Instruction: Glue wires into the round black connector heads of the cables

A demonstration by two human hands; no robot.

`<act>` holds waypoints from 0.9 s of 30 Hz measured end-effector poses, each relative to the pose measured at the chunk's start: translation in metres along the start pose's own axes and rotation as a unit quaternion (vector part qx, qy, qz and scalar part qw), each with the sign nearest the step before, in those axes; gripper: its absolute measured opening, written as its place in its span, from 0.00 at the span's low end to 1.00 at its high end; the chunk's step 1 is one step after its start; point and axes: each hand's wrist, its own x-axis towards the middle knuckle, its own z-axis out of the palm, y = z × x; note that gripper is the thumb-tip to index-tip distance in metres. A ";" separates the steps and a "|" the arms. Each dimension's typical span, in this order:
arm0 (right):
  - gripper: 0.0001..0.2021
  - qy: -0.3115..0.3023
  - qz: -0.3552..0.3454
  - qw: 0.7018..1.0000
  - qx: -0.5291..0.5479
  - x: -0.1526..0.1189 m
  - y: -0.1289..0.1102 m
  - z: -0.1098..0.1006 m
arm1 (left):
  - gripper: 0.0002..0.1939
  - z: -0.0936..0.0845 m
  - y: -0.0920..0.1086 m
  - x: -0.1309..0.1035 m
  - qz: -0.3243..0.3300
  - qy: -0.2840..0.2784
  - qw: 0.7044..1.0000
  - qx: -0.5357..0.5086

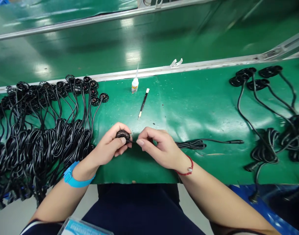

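You have one glue bottle [135, 84], one slim pen-like tool [143, 103] and one white clip [176, 63] on the bench. At your right lie four finished round units [252, 78]. The heap [41, 130] at your left is too tangled to count.

A glossy green tabletop [200, 107] fills most of the view, its sheen catching soft white patches of overhead light. Along its far edge runs a pale metal rail [213, 63]. Beyond that lies a second shiny green surface [90, 42], bordered by another grey metal rail [66, 23]. Below the near edge, a strip of light grey floor [14, 218] shows.
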 end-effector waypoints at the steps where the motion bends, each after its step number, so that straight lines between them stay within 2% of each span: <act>1: 0.12 0.021 -0.023 0.999 -0.021 0.000 0.000 0.000 | 0.08 0.000 0.000 0.000 0.003 0.003 1.000 -0.002; 3: 0.11 0.042 -0.076 0.995 -0.051 -0.001 0.001 0.002 | 0.09 0.001 0.001 0.001 0.012 0.006 1.000 -0.005; 7: 0.09 0.026 -0.170 0.982 -0.080 -0.002 0.000 0.010 | 0.10 0.002 0.002 0.002 0.032 -0.003 0.999 -0.025; 10: 0.09 0.007 -0.194 0.977 -0.092 -0.001 -0.006 0.011 | 0.10 0.001 0.001 0.002 0.042 -0.008 0.998 -0.043; 12: 0.11 0.020 -0.148 0.984 -0.100 0.004 -0.010 0.006 | 0.10 0.000 0.000 0.002 0.048 -0.001 0.998 -0.051; 14: 0.12 0.075 -0.055 0.989 -0.112 0.015 -0.009 -0.003 | 0.10 0.000 0.000 0.002 0.049 0.007 0.997 -0.056; 16: 0.08 0.144 0.032 0.980 -0.134 0.035 -0.001 -0.016 | 0.10 -0.001 0.000 0.001 0.046 0.011 0.997 -0.057; 17: 0.06 0.167 0.052 0.973 -0.151 0.047 0.006 -0.022 | 0.10 0.000 0.001 0.001 0.046 0.014 0.997 -0.057; 22: 0.20 0.213 0.114 0.938 -0.247 0.117 0.045 -0.039 | 0.10 -0.001 0.001 0.002 0.066 0.027 0.996 -0.059; 25: 0.16 0.217 0.114 0.939 -0.244 0.146 0.056 -0.038 | 0.10 -0.002 0.001 0.003 0.076 0.032 0.995 -0.062; 27: 0.11 0.214 0.106 0.944 -0.226 0.155 0.056 -0.036 | 0.10 -0.003 0.001 0.004 0.081 0.036 0.994 -0.064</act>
